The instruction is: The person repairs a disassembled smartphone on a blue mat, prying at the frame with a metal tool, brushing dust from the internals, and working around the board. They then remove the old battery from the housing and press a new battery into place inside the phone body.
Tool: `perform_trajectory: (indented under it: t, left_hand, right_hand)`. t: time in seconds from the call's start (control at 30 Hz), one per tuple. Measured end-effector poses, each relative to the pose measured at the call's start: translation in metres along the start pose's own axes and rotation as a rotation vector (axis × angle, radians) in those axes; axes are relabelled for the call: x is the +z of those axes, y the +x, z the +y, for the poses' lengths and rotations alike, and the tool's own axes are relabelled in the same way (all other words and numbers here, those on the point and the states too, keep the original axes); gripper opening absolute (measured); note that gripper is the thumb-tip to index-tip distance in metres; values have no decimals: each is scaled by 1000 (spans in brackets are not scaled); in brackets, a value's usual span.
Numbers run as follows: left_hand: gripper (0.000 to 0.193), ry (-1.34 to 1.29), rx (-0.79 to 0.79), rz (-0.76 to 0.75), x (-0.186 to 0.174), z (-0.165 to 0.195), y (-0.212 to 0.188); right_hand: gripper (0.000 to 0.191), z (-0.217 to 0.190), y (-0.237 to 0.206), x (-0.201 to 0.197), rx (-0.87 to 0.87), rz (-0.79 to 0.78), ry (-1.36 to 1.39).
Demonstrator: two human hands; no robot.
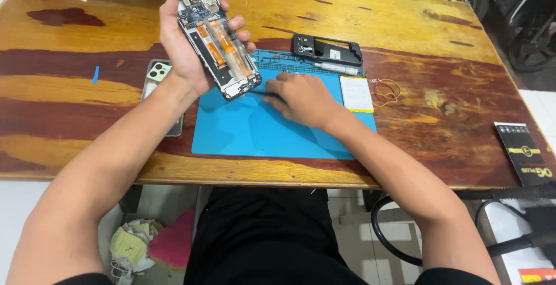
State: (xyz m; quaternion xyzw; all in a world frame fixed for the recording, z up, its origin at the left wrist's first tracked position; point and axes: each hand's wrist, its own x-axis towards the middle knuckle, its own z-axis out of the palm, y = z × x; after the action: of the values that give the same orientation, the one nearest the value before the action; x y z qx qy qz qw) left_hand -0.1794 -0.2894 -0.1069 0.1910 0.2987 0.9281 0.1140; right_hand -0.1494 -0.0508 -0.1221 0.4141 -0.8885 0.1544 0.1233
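My left hand (pixel 184 53) grips the opened phone (pixel 219 43), upper left, tilted for viewing.
My right hand (pixel 302 98) pinches a thin tool (pixel 265 94) on the mat (pixel 249 131).

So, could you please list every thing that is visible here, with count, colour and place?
opened phone: one, blue frame with orange ribbon cables, held up in the left hand
thin tool: one, black, on the mat under the right hand
work mat: one, blue, table centre
phone frame: one, black, mat's far edge
flat pack: one, white, mat's right edge
rubber band: one, tan, right of the mat
second phone: one, pale green, left of the mat
booklet: one, black, table's right edge
table: one, brown wood
left hand: grip closed on the opened phone
right hand: resting on the thin tool
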Motion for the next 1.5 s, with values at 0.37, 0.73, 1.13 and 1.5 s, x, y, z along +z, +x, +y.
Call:
perform_trajectory:
  t: [0.37, 0.73, 1.13, 1.5]
  left_hand:
    - [74, 106, 106, -39, 3, 3, -4]
    - [69, 121, 299, -15, 11, -29, -5]
    - [39, 751, 534, 153, -8, -25, 8]
    - [24, 789, 448, 174, -1, -17, 10]
  right_hand:
    - [27, -16, 0, -15, 68, -1, 68]
    - [41, -18, 4, 5, 363, -38, 1356]
    - [32, 15, 8, -2, 313, 190, 1310]
    - [32, 20, 12, 0, 371, 183, 1244]
